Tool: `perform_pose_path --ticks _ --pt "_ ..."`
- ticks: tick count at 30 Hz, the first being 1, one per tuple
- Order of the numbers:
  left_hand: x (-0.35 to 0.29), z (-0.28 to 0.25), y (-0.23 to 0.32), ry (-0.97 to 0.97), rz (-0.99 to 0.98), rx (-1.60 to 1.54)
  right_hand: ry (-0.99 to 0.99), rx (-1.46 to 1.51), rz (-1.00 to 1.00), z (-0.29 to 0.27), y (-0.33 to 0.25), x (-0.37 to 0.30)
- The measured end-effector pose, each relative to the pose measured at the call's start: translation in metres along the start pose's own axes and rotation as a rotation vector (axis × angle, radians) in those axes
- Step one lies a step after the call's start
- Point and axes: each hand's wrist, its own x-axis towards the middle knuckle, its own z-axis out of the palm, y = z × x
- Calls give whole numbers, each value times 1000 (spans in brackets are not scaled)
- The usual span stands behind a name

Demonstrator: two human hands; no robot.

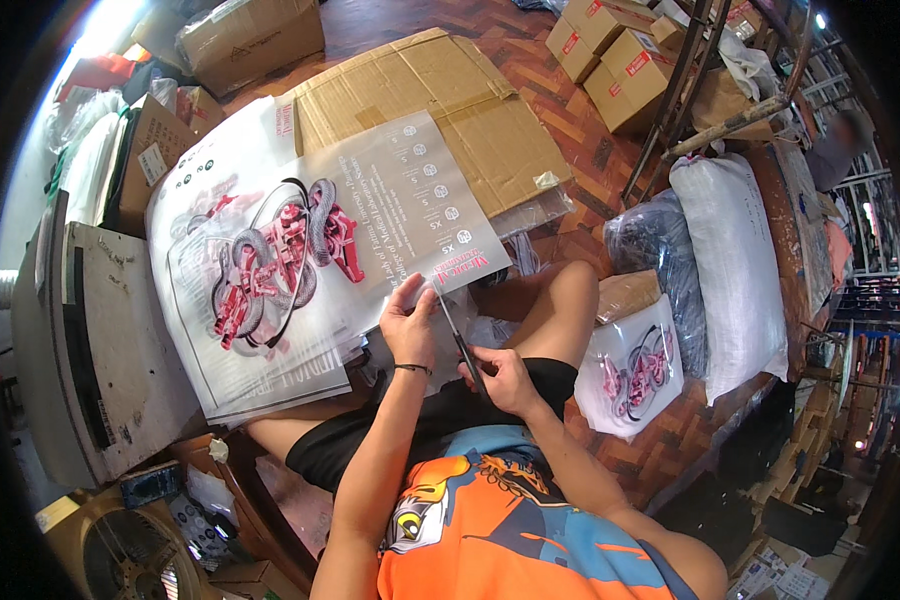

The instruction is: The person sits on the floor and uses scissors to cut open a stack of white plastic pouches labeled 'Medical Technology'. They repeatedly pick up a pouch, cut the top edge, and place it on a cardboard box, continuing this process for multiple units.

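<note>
A translucent film sheet (380, 180) printed with a red and grey design lies across my lap and a flattened cardboard sheet. My left hand (410, 322), with a dark band at the wrist, pinches the sheet's near edge. Closed around dark-handled scissors (461, 345), my right hand (503, 380) sits just right of the left one. The scissor blades point up toward the sheet's near right corner. Whether they touch the film, I cannot tell. Under the top sheet, to the left, lies a stack of similar printed sheets (182, 290).
Flattened cardboard (460, 85) lies beyond the sheets. Closed cartons (630, 80) stand at the far right beside a metal rack (675, 95). A stuffed white sack (735, 270) and a printed packet (625, 375) are to my right. A grey cabinet (120, 350) stands left, above a fan (130, 555).
</note>
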Motion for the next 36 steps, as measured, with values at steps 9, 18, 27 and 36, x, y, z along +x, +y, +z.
perform_pose_path --ticks 9,18,27,36 --pt "-2 1 2 0 1 20 11 -18 -11 1 0 1" --pt "-4 3 5 7 4 82 3 -64 -24 -1 -6 0" --pt "-7 4 10 11 21 131 6 -31 -9 0 0 2" --pt "-12 2 10 42 -11 140 12 25 0 4 2 18"
